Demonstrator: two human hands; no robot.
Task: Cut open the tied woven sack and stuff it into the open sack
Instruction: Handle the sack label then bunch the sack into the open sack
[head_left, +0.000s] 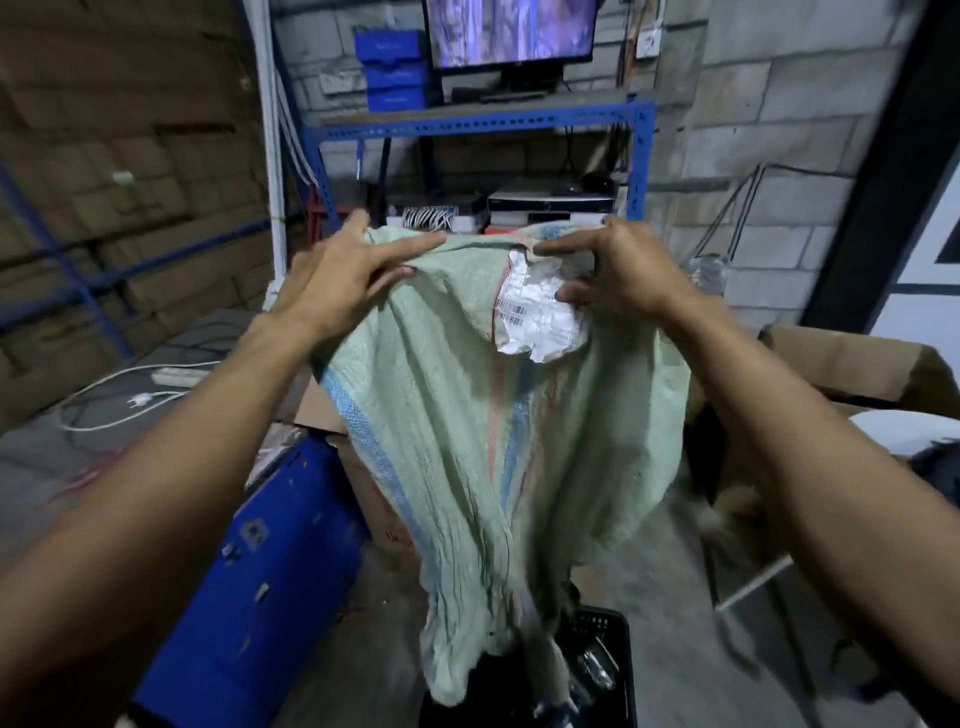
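A pale green woven sack (457, 415) with blue and pink stripes hangs limp in front of me, held up by its top edge. A crumpled white shipping label (535, 312) is stuck near its upper right. My left hand (343, 275) pinches the top left corner. My right hand (618, 270) grips the top right beside the label. The sack's frayed lower end dangles over a black plastic crate (608, 670) on the floor. No second sack and no cutting tool are in view.
A blue metal rack (483, 122) with a monitor (511, 31) and electronics stands behind. A blue drum (260, 566) lies at lower left, cardboard boxes (852, 364) sit on the right, and a white power strip with cable (176, 375) lies at left.
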